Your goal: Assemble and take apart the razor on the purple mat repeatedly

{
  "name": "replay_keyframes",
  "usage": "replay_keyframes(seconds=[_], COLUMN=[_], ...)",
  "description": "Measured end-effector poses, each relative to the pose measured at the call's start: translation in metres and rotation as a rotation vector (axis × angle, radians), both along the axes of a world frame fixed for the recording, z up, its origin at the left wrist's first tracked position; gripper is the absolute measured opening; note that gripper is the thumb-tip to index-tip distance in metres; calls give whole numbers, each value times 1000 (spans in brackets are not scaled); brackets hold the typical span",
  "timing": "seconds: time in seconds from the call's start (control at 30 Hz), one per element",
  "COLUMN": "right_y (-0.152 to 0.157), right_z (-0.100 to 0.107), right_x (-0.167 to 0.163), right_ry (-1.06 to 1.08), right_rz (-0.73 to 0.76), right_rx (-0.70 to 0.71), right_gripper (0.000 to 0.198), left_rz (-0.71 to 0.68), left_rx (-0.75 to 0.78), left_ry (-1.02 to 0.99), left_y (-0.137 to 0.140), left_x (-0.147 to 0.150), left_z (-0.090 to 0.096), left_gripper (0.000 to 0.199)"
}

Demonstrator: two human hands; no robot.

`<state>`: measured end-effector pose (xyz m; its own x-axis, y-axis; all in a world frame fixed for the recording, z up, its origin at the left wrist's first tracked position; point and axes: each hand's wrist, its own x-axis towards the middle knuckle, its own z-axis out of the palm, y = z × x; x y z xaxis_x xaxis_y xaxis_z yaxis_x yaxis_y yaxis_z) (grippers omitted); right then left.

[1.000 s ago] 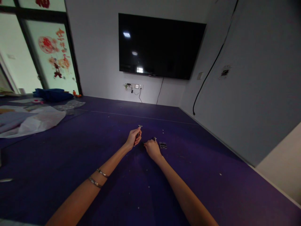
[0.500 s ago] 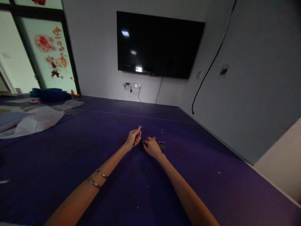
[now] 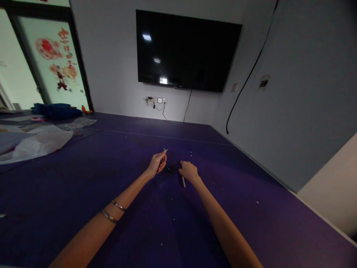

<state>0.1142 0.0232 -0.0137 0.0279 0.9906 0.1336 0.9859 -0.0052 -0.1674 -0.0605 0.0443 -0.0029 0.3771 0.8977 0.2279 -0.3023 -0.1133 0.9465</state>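
My left hand (image 3: pixel 157 163) is closed around the dark handle of a razor (image 3: pixel 165 149); its small T-shaped metal head stands above the thumb. To the right, my right hand (image 3: pixel 189 171) is low over the purple surface with fingers curled down. What its fingers hold, if anything, is hidden. From beneath that hand a thin pale stick (image 3: pixel 183 182) sticks out toward me; I cannot tell whether it is gripped. A small dark object (image 3: pixel 168 169) lies between the two hands.
The purple surface (image 3: pixel 125 230) reaches to the wall, with small white specks on it. Clear plastic and white sheeting (image 3: pixel 52 141) and a blue cloth bundle (image 3: pixel 55 111) lie at left. A black cable (image 3: pixel 245 83) hangs at right; a television (image 3: pixel 189 50) is on the wall.
My right hand has moved right, away from the small dark object, and now covers where a dark, slotted piece lay. The pale stick shows below the hand. My left hand stays nearly still.
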Motion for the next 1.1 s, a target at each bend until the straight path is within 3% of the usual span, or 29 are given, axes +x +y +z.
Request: replay_keyframes(seconds=[0.5, 0.73, 0.87, 1.1], right_y=[0, 3, 8, 0], right_z=[-7, 7, 24, 59], right_x=[-2, 1, 12, 31], right_ry=[4, 59, 228, 766], right_rz=[-8, 8, 94, 262], right_rx=[-28, 13, 143, 243], right_gripper=[44, 37, 29, 30], left_rz=[-5, 15, 72, 110], left_rx=[-36, -18, -7, 29], left_ry=[34, 57, 68, 52], left_y=[0, -1, -3, -8], left_x=[2, 4, 6, 8], left_z=[-3, -5, -4, 5], left_gripper=[41, 40, 39, 27])
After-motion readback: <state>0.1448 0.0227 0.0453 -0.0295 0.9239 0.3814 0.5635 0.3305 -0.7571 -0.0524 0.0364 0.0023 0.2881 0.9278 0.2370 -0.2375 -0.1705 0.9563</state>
